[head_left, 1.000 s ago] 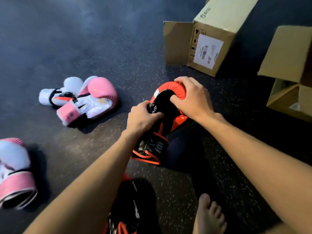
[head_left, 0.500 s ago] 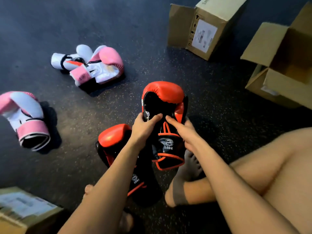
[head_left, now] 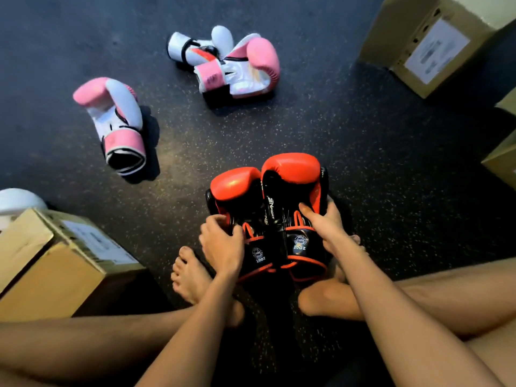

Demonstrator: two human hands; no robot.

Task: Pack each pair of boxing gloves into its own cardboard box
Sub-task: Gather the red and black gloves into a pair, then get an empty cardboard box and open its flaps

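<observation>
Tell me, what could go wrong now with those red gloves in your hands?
The left hand and right hand only squeeze the two red gloves together near the cuffs, so one might slip out when lifted. The lone pink glove lies apart from the other pink glove, which sits against a white glove, so pairs could get mixed.

second red glove lifted beside first glove (touching), left hand gripping it

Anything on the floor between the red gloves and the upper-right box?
No: in the head view only bare floor lies between the red gloves and that box.
</observation>
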